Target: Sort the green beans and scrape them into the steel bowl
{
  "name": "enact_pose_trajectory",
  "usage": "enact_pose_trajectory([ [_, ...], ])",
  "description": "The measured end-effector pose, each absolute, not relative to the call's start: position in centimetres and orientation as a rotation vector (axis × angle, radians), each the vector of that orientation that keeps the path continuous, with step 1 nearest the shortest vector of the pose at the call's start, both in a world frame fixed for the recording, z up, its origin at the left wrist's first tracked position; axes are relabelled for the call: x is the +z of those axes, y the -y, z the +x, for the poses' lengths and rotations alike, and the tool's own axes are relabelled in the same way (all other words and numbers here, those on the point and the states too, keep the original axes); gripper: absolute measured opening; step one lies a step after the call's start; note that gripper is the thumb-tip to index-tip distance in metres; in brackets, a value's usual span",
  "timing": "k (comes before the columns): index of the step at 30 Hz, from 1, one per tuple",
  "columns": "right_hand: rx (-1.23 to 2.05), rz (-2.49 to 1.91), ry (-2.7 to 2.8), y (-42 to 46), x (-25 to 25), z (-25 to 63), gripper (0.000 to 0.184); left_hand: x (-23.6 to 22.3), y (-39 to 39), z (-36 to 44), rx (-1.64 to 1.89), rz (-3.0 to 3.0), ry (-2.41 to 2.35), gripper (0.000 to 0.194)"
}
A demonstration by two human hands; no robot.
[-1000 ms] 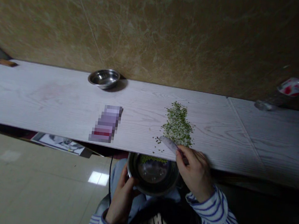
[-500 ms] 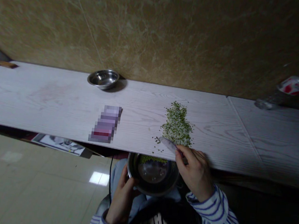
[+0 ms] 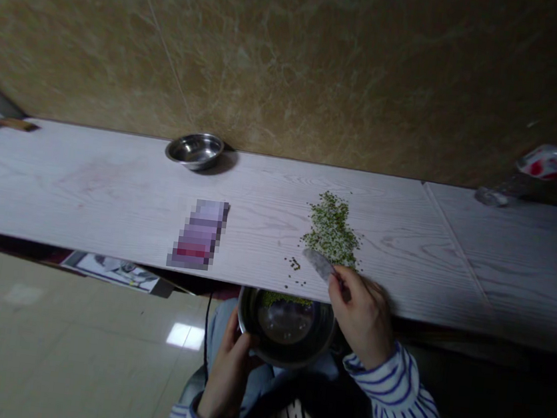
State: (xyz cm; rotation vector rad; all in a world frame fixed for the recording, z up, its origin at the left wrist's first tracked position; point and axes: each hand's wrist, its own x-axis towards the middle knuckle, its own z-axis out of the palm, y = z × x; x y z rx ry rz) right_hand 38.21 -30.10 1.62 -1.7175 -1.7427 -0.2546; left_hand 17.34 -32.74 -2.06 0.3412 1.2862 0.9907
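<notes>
Small green beans (image 3: 333, 225) lie spread in a patch on the pale wooden table (image 3: 255, 233), with a few strays near the front edge. My right hand (image 3: 362, 309) grips a knife (image 3: 318, 263) by its handle. Its flat, rounded blade is at the near left side of the patch. Below the table edge, my left hand (image 3: 229, 368) holds a metal basin (image 3: 291, 360) by its left rim, thumb on the rim and fingers partly hidden outside. Some green beans (image 3: 282, 299) sit inside the basin, along the side towards the table.
A small steel bowl (image 3: 195, 152) stands by the wall, left of the beans. A blurred-out flat rectangular item (image 3: 199, 235) lies nearer the front edge. At the far right stands a plastic bottle (image 3: 534, 168). A brown block (image 3: 18, 124) lies at the far left.
The knife blade has shifted slightly right and away from the table's front edge, off the stray beans. My left hand and the basin stay nearly where they were.
</notes>
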Motion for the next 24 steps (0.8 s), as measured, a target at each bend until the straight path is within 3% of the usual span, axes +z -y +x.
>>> enact_pose_trajectory([
  [24, -0.256, -1.767, 1.633, 28.8, 1.0, 38.8, 0.017, -2.7, 32.8, 17.0, 1.005, 0.368, -1.29, 0.079],
])
